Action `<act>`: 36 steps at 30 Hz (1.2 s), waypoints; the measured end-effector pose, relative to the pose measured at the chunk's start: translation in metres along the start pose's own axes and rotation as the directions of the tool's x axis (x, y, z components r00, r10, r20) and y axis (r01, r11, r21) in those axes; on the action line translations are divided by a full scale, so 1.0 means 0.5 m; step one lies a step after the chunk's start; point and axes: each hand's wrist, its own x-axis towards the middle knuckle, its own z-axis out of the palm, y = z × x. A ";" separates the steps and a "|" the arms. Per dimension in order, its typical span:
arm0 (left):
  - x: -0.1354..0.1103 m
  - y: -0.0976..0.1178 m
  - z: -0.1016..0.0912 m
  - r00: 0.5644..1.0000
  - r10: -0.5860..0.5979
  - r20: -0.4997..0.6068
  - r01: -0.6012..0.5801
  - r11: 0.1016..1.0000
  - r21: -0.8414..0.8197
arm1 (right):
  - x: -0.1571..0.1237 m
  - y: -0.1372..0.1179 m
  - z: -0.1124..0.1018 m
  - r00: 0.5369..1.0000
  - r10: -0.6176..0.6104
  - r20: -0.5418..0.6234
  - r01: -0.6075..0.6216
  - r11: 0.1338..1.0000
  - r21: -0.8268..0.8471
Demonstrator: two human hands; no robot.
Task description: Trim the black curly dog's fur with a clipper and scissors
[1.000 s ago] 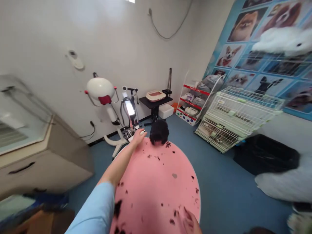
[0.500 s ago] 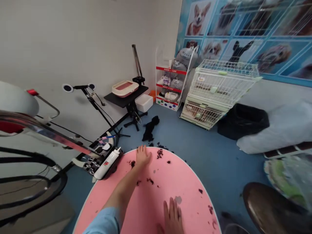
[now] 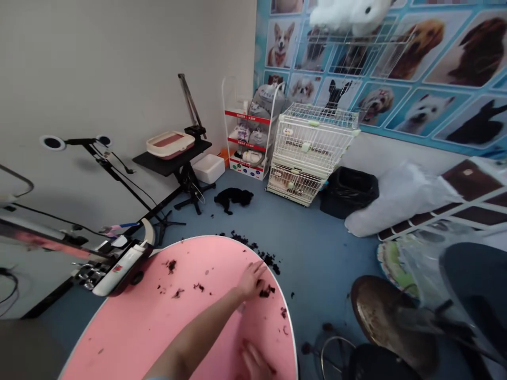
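Note:
My left hand (image 3: 251, 279) lies flat with its fingers stretched out on the pink round table (image 3: 130, 327), near the right rim. Its fingertips touch a small clump of black fur (image 3: 267, 290). More black fur scraps (image 3: 176, 292) are scattered over the tabletop. My right hand (image 3: 253, 363) rests flat on the table at the bottom of the view, slightly blurred, with nothing in it. Loose fur (image 3: 261, 256) lies on the blue floor just past the rim, and a bigger black fur pile (image 3: 233, 198) lies farther off.
A white clipper (image 3: 119, 264) and a tool tray sit at the table's left edge. A black stand table with a pink litter tray (image 3: 170, 143), a white wire cage (image 3: 311, 150), a shelf rack (image 3: 249, 134), a black bin (image 3: 348, 190) and a round stool (image 3: 390, 322) stand around.
My left hand has swept from the table's far edge to its right rim. The large black fur pile has gone off the table onto the floor. The view has swung to the right.

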 end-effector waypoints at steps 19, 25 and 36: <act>0.125 0.002 0.090 0.643 -0.679 -0.354 0.763 0.607 0.222 | 0.327 0.268 -0.491 1.000 0.021 0.004 -0.021 0.990 0.139; 0.123 0.018 0.093 0.616 -0.677 -0.403 0.771 0.623 0.133 | 0.446 0.136 -0.488 0.959 -0.259 0.115 0.256 0.966 0.037; -0.036 0.065 0.105 -0.306 -0.715 -0.628 0.951 -0.259 -0.169 | 0.700 -0.445 -0.395 0.446 -0.696 0.563 0.862 0.502 -0.063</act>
